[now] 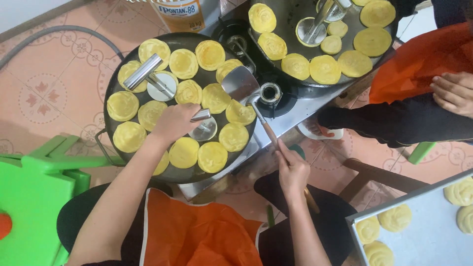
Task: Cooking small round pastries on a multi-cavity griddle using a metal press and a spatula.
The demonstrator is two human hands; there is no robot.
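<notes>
From the head camera, looking straight down: the left hand (173,123) was over the near round black griddle (114,83), its fingers wrapped around the handle of a steel press (203,128) whose disc sat among the flat yellow dough rounds (184,63). A second steel press (150,78) lay on the same griddle, up and to the left, with no hand on it, its handle tilted toward the rim.

The right hand (291,170) was closed tight around the wooden handle of a metal spatula (241,84), and the blade reached up over the griddle's right side, lying just above the rounds there. Between the two pans, a gas burner (271,92) showed on the steel stove (300,111).

Further back, a second griddle (290,37) carried more yellow rounds, larger ones and a few small ones, with another press (315,28) standing among them. Another person's hand (454,92) rested on an orange apron at the right edge, well apart from the cooking.

At lower right, a metal tray (428,236) held raw coiled dough pieces (395,217). A green plastic stool (34,192) sat at the left on the patterned tile floor (54,88). The wearer's own orange apron (197,231) filled the bottom of the view.
</notes>
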